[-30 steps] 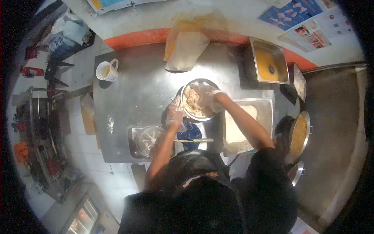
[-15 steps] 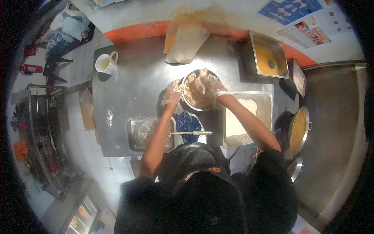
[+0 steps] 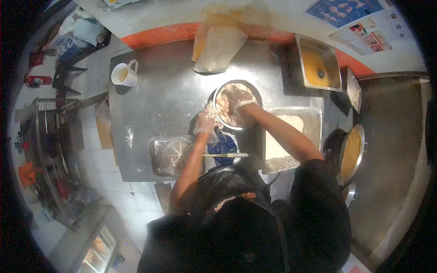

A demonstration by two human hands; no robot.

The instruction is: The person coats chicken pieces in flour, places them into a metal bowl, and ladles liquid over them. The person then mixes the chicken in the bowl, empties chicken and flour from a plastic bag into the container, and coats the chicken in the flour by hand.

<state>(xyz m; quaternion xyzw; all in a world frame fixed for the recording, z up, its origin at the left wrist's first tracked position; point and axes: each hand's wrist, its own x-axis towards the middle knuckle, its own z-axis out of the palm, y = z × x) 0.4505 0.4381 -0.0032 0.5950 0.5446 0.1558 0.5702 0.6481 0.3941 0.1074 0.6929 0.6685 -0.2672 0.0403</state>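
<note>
A round metal bowl [image 3: 236, 128] with pale, batter-coated pieces [image 3: 223, 102] stands on the steel table. My right hand [image 3: 241, 98], in a clear plastic glove, reaches down into the bowl among the pieces, and its fingers are hidden there. My left hand [image 3: 206, 119], gloved too and smeared with batter, is closed at the bowl's left rim. To the right of the bowl lies a rectangular metal tray [image 3: 312, 110] of white flour [image 3: 280, 141]. Below the bowl are a blue cloth [image 3: 223, 145] and a metal-handled tool [image 3: 234, 155].
A wire strainer [image 3: 175, 154] sits in a tray at the lower left. A white mug [image 3: 124, 74] stands at the upper left, a plastic bag [image 3: 218, 50] by the wall. At right are a container of orange liquid [image 3: 314, 68] and a round pan [image 3: 353, 152].
My right hand has gone from lifting pieces at the bowl's right side to lower down inside it. My left hand has stayed by the left rim. The view has shifted slightly.
</note>
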